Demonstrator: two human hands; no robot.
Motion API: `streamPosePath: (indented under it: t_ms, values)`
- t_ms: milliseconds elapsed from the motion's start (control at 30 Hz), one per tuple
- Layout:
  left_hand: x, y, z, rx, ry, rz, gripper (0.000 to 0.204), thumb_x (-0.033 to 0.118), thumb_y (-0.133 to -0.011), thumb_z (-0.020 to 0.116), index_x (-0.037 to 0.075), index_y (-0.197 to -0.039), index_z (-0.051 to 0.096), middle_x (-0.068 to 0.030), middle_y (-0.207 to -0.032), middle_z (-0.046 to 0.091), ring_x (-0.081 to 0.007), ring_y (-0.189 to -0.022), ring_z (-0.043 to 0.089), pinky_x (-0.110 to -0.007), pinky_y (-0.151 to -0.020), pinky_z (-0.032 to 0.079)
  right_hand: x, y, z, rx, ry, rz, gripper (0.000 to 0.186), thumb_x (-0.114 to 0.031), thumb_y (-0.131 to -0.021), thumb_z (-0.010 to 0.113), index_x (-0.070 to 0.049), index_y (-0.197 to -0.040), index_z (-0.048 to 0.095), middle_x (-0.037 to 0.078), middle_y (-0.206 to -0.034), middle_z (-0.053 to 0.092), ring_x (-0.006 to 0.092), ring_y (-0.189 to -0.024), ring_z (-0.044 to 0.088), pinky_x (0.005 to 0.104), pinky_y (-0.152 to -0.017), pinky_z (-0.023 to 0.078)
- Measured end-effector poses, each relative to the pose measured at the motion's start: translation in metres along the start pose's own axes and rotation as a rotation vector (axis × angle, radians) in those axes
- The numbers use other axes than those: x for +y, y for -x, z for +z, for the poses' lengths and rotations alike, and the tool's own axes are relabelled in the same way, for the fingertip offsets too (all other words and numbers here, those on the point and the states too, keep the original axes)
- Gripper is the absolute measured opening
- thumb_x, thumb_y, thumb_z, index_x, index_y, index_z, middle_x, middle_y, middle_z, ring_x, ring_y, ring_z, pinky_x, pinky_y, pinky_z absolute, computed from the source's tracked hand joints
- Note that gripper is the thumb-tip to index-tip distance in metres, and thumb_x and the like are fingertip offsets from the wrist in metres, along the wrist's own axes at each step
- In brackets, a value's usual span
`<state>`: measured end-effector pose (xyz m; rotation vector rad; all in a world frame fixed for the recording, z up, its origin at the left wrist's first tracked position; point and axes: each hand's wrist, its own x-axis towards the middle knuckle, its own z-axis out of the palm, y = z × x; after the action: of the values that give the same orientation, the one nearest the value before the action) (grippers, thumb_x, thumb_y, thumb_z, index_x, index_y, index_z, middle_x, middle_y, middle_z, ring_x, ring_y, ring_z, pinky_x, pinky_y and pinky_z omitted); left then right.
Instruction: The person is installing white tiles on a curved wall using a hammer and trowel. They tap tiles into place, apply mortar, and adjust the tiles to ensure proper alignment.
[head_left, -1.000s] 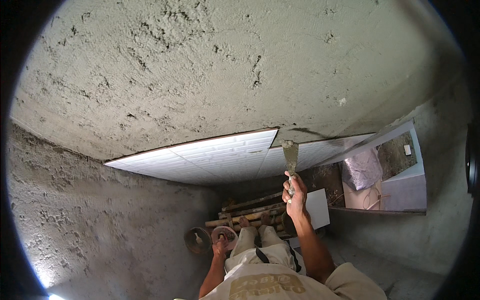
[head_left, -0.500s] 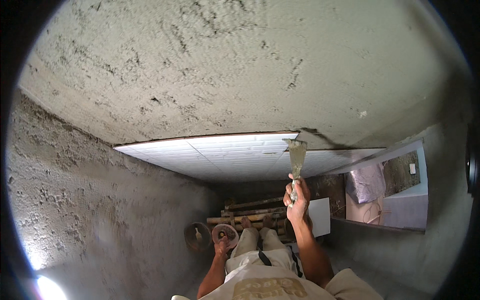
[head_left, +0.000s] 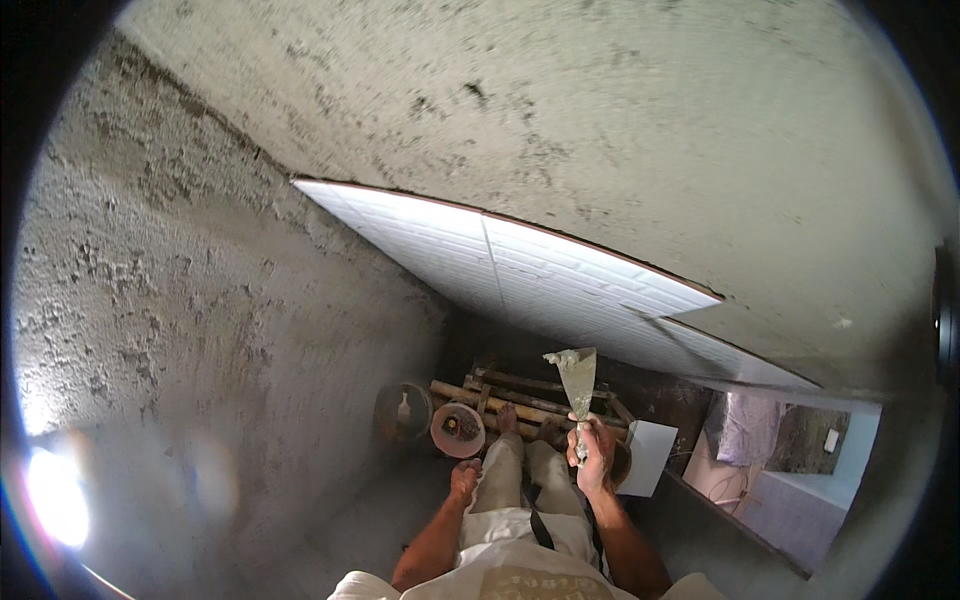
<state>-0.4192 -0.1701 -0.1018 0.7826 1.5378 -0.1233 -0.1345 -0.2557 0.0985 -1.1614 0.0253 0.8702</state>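
My right hand (head_left: 596, 455) is closed round the handle of a putty knife (head_left: 578, 385), its flared blade pointing up and away from me. A lump of grey mortar (head_left: 566, 358) clings to the blade's left corner. Curled fingers show on my left hand (head_left: 464, 478), low beside my knee and close to a pinkish bucket (head_left: 437, 433); whether anything is in them is hidden. Beyond the knife, white ribbed tiles (head_left: 560, 265) cover the lower part of the facing wall.
Bamboo poles and boards (head_left: 530, 400) lie under my bare feet. A dark bucket (head_left: 378, 410) holding a pale-handled tool stands left. A loose white tile (head_left: 650, 455) leans at right, near a wall opening (head_left: 800, 490). Rough plaster (head_left: 200, 330) forms the left wall.
The putty knife has come down and back from the tiles' top edge, now carrying mortar at its corner. My left hand has moved off the pinkish bucket toward my knee. The view has tilted.
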Motion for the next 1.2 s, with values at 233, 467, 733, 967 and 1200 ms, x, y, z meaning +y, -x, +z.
streamPosePath:
  t_ms: [233,467,733,967,1200]
  values:
    - [-0.059,-0.004,0.006,0.014,0.113,0.002,0.039,0.026,-0.097,0.056,0.004,-0.129,0.062,-0.0097,-0.116,0.067,-0.0234,-0.106,0.063,-0.04,-0.089,0.049,0.026,-0.023,0.015,-0.132,0.173,0.157,0.032,-0.023,-0.103,0.055,0.002,-0.121,0.064,0.004,-0.073,0.056,0.0075,-0.051,0.043,0.0245,-0.046,0.035]
    - [-0.049,0.022,0.039,0.153,0.013,-0.058,0.04,0.028,-0.089,0.066,0.0,-0.117,0.068,-0.0111,-0.104,0.071,-0.0232,-0.096,0.064,-0.037,-0.089,0.049,0.048,-0.05,0.008,-0.175,0.329,0.23,0.031,-0.023,-0.104,0.054,0.001,-0.12,0.065,0.003,-0.072,0.056,0.0073,-0.052,0.043,0.0247,-0.047,0.035]
    - [-0.143,-0.014,0.059,0.281,-0.011,-0.007,0.041,0.03,-0.09,0.064,0.0,-0.118,0.066,-0.0178,-0.109,0.071,-0.0293,-0.103,0.066,-0.04,-0.095,0.049,0.107,-0.075,0.0,-0.276,0.417,0.364,0.031,-0.024,-0.105,0.054,0.0,-0.12,0.064,0.002,-0.073,0.056,0.007,-0.053,0.045,0.0258,-0.05,0.038]
    - [-0.216,-0.053,0.096,0.387,0.207,-0.002,0.042,0.028,-0.092,0.066,-0.002,-0.121,0.062,-0.0201,-0.116,0.068,-0.0308,-0.107,0.064,-0.038,-0.096,0.048,0.153,-0.098,-0.004,-0.349,0.504,0.441,0.026,-0.018,-0.106,0.051,0.0,-0.119,0.064,0.001,-0.07,0.052,0.0061,-0.053,0.042,0.024,-0.048,0.035]
    - [-0.173,-0.032,0.113,0.363,0.194,-0.11,0.039,0.024,-0.094,0.066,-0.003,-0.121,0.062,-0.017,-0.116,0.068,-0.0287,-0.109,0.063,-0.038,-0.097,0.046,0.207,-0.12,-0.041,-0.394,0.542,0.392,0.026,-0.02,-0.106,0.052,0.0,-0.12,0.062,0.001,-0.074,0.054,0.0056,-0.056,0.043,0.0234,-0.047,0.035]
